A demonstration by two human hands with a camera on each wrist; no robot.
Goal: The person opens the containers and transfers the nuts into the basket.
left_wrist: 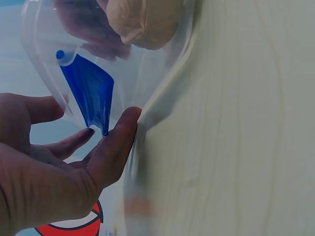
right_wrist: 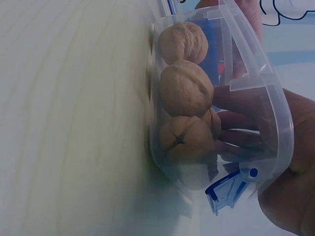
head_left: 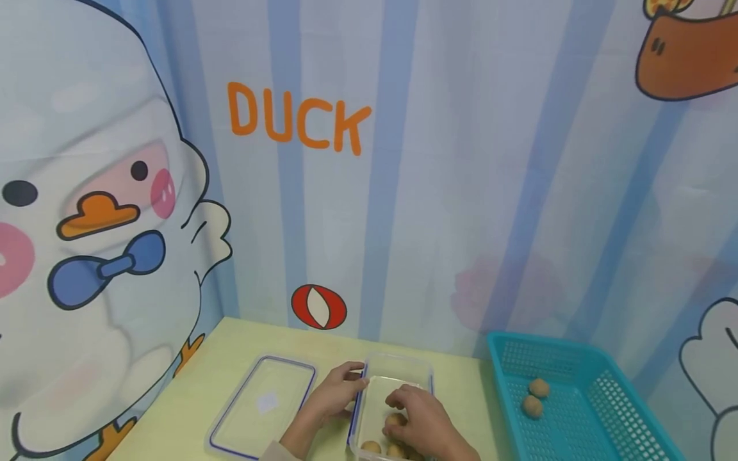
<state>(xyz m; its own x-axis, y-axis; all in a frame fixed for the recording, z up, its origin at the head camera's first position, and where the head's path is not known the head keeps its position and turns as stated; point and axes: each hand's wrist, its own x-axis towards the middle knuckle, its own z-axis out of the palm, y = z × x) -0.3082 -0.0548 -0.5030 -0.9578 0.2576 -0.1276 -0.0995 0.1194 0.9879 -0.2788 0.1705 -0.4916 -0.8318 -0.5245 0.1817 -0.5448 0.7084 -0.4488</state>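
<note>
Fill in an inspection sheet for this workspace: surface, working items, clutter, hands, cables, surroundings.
Surface: pale table with faint wood grain.
Working items: clear container, lid off, holding at least four walnuts; blue-edged lid flat to its left; turquoise basket to its right with two more walnuts.
Clutter: nothing seen.
Left hand: touches the container's left side.
Right hand: reaches inside the container, fingers at the walnuts; whether it grips one is unclear.
Cables: nothing seen.
Surroundings: striped backdrop with cartoon prints and the word DUCK.
</note>
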